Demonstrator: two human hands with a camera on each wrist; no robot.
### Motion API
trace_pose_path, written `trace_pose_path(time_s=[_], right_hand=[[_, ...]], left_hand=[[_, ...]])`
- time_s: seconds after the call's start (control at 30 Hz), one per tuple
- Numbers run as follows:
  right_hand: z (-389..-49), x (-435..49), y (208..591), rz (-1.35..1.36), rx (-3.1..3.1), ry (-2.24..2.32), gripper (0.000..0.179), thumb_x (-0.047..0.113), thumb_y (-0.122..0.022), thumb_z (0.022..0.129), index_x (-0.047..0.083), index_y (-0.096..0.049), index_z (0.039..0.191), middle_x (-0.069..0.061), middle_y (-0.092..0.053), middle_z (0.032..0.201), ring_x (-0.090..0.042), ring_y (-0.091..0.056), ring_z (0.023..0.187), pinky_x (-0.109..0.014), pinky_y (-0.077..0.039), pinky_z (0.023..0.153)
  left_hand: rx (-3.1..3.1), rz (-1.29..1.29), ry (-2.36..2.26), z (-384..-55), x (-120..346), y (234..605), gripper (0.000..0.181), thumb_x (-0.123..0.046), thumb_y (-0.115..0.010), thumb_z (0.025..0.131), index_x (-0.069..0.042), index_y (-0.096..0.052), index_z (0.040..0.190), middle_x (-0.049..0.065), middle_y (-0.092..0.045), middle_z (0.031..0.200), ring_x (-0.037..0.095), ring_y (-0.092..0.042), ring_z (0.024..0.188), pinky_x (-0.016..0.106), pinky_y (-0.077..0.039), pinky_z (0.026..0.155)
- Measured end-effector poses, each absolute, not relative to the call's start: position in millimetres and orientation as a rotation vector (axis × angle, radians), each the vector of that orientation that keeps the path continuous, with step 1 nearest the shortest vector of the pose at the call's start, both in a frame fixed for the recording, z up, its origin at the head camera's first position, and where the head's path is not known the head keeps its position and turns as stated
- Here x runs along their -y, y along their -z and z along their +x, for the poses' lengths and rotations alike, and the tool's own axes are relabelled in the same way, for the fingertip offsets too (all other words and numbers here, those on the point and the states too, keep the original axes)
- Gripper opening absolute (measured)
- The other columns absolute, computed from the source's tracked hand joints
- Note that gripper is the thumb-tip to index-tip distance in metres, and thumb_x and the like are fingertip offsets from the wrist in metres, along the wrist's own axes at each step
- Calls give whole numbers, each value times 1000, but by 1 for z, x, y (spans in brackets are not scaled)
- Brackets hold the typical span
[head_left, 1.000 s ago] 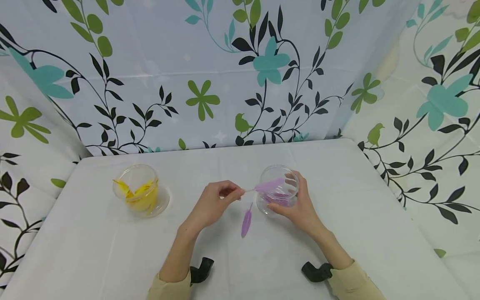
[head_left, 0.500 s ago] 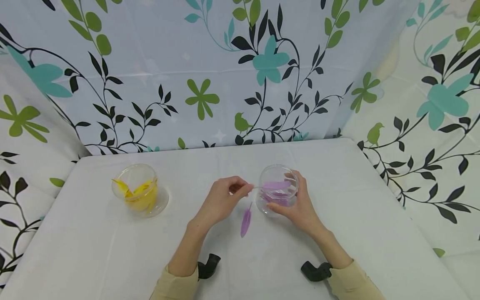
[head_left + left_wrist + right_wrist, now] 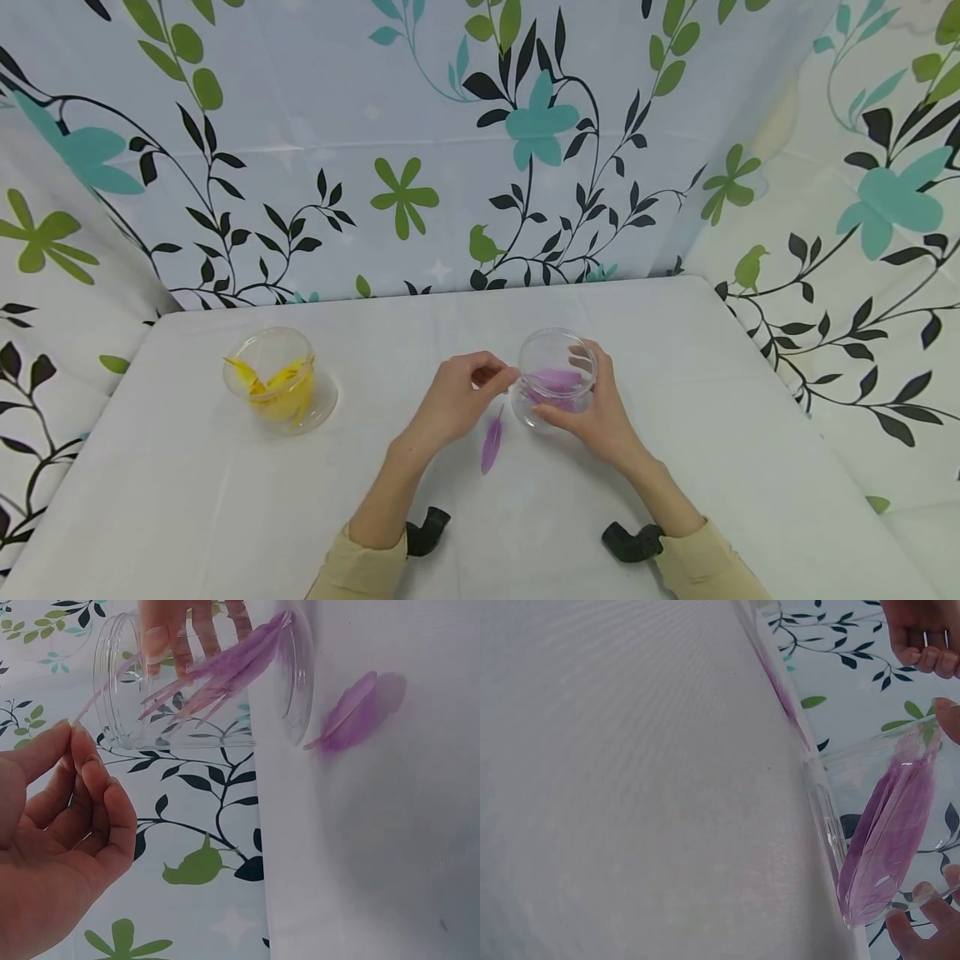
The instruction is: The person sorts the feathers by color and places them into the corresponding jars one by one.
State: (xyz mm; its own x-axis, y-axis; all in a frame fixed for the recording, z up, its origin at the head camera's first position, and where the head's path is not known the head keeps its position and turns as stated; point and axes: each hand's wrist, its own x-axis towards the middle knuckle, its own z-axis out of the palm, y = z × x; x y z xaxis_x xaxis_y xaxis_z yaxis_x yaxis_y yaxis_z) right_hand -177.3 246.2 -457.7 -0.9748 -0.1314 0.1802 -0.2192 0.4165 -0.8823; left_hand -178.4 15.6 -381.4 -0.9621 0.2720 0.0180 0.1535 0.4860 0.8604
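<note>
My left hand [image 3: 461,396] is at the mouth of a clear glass jar [image 3: 536,354], thumb and forefinger pinching the thin quill of a purple feather [image 3: 91,700]. The rest of that feather reaches in past the rim. Several purple feathers [image 3: 232,666] lean inside the jar, quills toward the opening. Curled round the jar's right side, my right hand [image 3: 603,417] holds it upright on the table. One more purple feather [image 3: 491,446] lies on the table just below the left fingers, left of the jar's foot.
On the left of the white table [image 3: 187,467] stands a second clear glass jar [image 3: 273,332] with yellow feathers [image 3: 288,392] inside. A leaf-patterned cloth [image 3: 315,108] hangs behind the table and at both sides. Black curved pieces [image 3: 633,543] sit at both wrists.
My left hand has moved right, up to the jar's rim, bringing the pinched feather down into the jar. The right hand and jar have stayed in place.
</note>
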Motion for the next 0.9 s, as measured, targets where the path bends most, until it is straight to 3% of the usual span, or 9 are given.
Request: trace_pose_path(time_s=[0.47,0.6,0.77,0.9], right_hand=[[-178,-246,458,311,2577,-1631,105,30,-89,75,26,-18,153,-8,-34,153,-29,-35,143,-62,-35,110],[-178,-246,457,307,2581,-1625,105,30,-89,75,24,-18,153,-7,-34,153,-29,-36,143,-61,-36,110],[-178,-246,456,311,2575,-1616,106,30,-89,75,23,-18,153,-9,-34,153,-30,-36,142,-61,-37,109],[-177,-246,457,318,2575,-1607,106,30,-89,75,22,-18,153,-9,-34,152,-30,-36,142,-62,-37,109]], left_hand=[[-2602,402,-1505,-181,-26,389,23,-35,-66,97,-14,-73,101,-6,-69,89,10,-60,83,27,-53,74],[-2595,418,-1529,-182,-24,392,21,-32,-63,99,-13,-73,102,-1,-71,89,14,-63,83,28,-54,74],[-2586,403,-1520,-187,-20,403,22,-26,-59,101,-10,-74,105,5,-73,92,25,-69,91,34,-56,81],[-2591,331,-1449,-191,-18,412,19,-23,-62,100,-9,-74,106,2,-73,96,20,-68,91,35,-57,84]])
